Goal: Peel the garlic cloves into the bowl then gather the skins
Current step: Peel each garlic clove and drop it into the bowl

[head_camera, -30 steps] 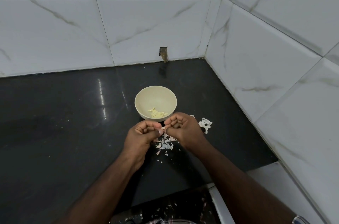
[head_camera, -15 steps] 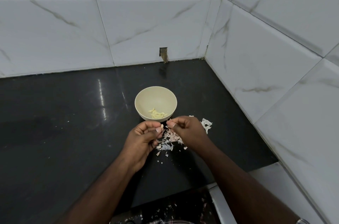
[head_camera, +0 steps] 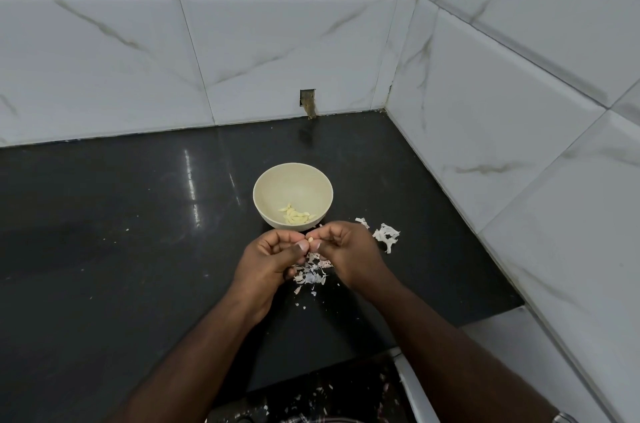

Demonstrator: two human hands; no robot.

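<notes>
- Here, black polished worktop (head_camera: 104, 249) set into a corner of white marbled wall tiles (head_camera: 277, 48), with a small dark cut-out (head_camera: 308, 99) in the back tile just above the surface
- Behind the hands, cream bowl (head_camera: 292, 176) upright on the worktop, a small heap of peeled cloves (head_camera: 295, 214) lying at its bottom
- Both forearms reaching in from below; left hand (head_camera: 268, 258) and right hand (head_camera: 349, 251) meeting just in front of the bowl, fingers of each curled inward
- Between the two thumbs, one small pale garlic clove (head_camera: 311, 240), pinched from both sides; apparently mid-peel, though too small to tell how much skin remains on it
- Under and between the hands, a loose pile of skins (head_camera: 311, 272) on the worktop, with a larger white clump of skin (head_camera: 386, 234) just right of the right hand and stray flakes toward the near edge
- Likely risks from here: a slippery clove popping out of so tight a pinch and skidding over the glossy surface; a sleeve or wrist brushing the light flakes off the front edge, making gathering harder; scraps dropping into the bowl, given its closeness to the hands
- Lastly, no brand, label or readable writing anywhere in view
</notes>
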